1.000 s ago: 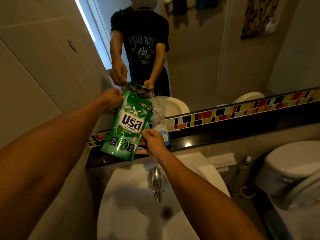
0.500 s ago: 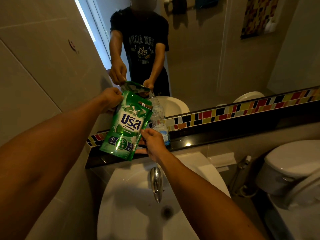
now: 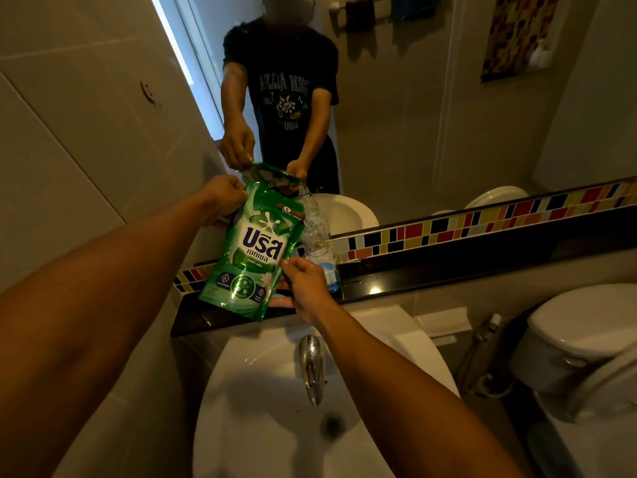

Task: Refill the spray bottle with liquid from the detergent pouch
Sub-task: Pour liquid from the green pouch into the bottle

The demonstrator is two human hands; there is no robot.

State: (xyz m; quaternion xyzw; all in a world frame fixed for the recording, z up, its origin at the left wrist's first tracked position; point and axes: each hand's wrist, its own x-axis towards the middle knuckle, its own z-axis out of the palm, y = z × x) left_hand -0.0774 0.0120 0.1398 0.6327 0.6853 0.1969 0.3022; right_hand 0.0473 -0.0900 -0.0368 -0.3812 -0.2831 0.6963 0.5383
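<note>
You're mid-pour at centre frame: your left hand is gripping the upper left corner of the green detergent pouch, fingers closed on it, tipping its top right corner against the open neck of the clear spray bottle, which is standing on the dark ledge above the sink. Your right hand is wrapping around the bottle's lower part just beside the pouch's lower right edge, steadying it. Bottle is looking mostly empty, only a little blue at the bottom, so most of the refill is left.

Faucet below; mirror behind.
</note>
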